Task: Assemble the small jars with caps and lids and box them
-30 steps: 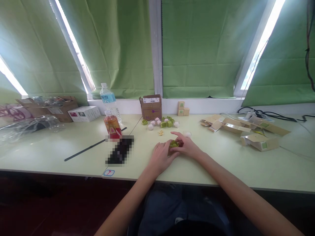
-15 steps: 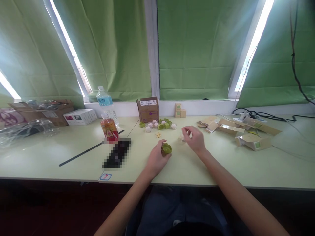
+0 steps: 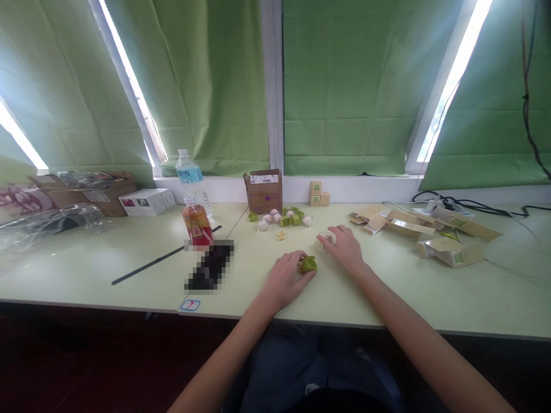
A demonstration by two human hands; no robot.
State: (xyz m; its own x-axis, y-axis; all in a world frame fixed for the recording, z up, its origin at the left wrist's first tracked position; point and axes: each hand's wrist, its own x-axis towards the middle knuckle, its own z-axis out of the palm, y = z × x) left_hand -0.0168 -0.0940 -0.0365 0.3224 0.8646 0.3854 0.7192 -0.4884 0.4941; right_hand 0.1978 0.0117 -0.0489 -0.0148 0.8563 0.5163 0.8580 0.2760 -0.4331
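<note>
My left hand (image 3: 284, 281) is closed around a small green cup (image 3: 309, 264) with a wavy, petal-like rim, tilted on its side low over the table. My right hand (image 3: 345, 248), to the right and slightly farther back, has its thumb and fingers around a small clear plastic cup (image 3: 326, 236) at the table top. Part of that clear cup is hidden by the fingers. Beyond both hands, more green cups (image 3: 296, 219) stand among round whitish-pink pieces (image 3: 307, 221). A little heap of small yellowish pieces (image 3: 280, 236) lies in front of them.
Opened cardboard packaging (image 3: 451, 252) lies at right, near black cables (image 3: 477, 207). A brown box (image 3: 264, 192) and small stacked boxes (image 3: 319, 195) stand at the back. Left are a red drink bottle (image 3: 198, 223), a water bottle (image 3: 190, 175) and a dark strip (image 3: 150, 264).
My left hand has shifted right and turned, tipping the green cup sideways. My right hand has lowered, its fingers now spread round the clear cup. The whole view has shifted slightly.
</note>
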